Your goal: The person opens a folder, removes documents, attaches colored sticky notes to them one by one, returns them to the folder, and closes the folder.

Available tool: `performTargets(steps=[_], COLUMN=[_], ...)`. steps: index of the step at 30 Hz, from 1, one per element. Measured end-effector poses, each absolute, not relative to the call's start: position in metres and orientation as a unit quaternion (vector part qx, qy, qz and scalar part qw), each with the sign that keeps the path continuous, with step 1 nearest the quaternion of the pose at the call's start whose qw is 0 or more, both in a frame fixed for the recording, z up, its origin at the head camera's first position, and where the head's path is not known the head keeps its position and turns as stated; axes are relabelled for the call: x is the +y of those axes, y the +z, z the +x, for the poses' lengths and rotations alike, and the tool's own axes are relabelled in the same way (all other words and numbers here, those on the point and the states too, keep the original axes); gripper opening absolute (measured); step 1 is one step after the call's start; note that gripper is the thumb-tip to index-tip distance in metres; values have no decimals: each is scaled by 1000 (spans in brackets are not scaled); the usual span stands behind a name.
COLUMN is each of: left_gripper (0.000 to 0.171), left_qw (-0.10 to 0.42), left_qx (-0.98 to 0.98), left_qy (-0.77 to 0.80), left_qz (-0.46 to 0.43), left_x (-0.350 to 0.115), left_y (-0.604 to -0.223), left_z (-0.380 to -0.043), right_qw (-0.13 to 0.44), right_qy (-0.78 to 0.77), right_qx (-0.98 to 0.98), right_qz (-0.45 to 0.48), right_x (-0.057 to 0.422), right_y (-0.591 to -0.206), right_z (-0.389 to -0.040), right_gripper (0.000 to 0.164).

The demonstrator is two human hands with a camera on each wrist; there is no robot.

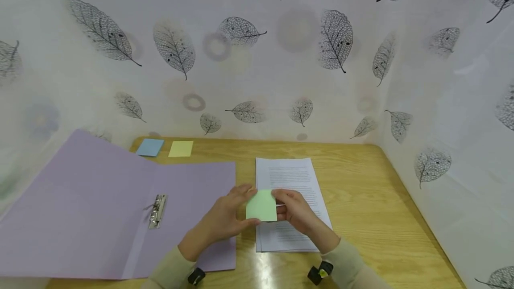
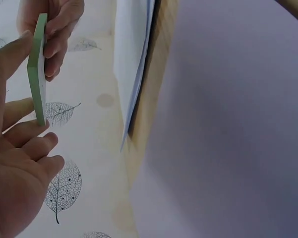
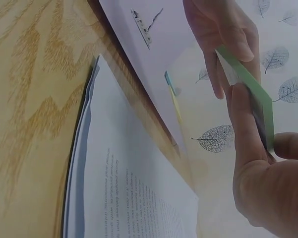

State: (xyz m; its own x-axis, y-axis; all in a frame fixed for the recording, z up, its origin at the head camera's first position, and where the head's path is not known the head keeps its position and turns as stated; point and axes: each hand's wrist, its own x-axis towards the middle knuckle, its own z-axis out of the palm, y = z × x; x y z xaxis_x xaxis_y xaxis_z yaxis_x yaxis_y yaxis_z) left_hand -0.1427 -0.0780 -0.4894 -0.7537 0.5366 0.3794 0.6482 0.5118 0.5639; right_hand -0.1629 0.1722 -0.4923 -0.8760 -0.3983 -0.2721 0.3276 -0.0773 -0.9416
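Observation:
Both hands hold a pad of light green sticky notes (image 1: 261, 206) above a stack of printed sheets (image 1: 290, 172). My left hand (image 1: 222, 216) pinches the pad at its left side, thumb at the lower corner and fingers at the upper one. At the right side, my right hand (image 1: 298, 212) grips it with the thumb on the front near the top corner and fingers behind. The wrist views show the pad's thickness, edge-on between the left fingers (image 2: 24, 130) and at the right hand (image 3: 268, 183). Part of the printed text is hidden under the hands and pad.
A purple lever folder (image 1: 192, 186) lies spread wide at the left, its metal clip (image 1: 157, 211) uncovered. Behind it are a blue sticky pad (image 1: 150, 147) and a yellow one (image 1: 181, 149). A leaf-patterned curtain (image 1: 257, 70) surrounds the wooden table (image 1: 361, 191).

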Motion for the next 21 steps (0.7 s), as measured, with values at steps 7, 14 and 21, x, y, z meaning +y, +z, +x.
performTargets(steps=[7,14,21], left_gripper=[76,44,9], left_qw=[68,96,164], left_qx=[-858,-832,-816], left_qy=[-373,-435,-463], left_qz=[-346,-331,-305], left_x=[-77,-71,-63], left_y=[-489,-489,-495], left_z=[-143,-145,-149], right_qw=[254,264,273], right_qy=[-738,-750,-756], right_qx=[625,606,594], right_qz=[-33,-23,-20], right_x=[174,174,174], right_y=[-492,-493,-497], right_z=[-161,-160,-157], right_gripper=[49,50,51])
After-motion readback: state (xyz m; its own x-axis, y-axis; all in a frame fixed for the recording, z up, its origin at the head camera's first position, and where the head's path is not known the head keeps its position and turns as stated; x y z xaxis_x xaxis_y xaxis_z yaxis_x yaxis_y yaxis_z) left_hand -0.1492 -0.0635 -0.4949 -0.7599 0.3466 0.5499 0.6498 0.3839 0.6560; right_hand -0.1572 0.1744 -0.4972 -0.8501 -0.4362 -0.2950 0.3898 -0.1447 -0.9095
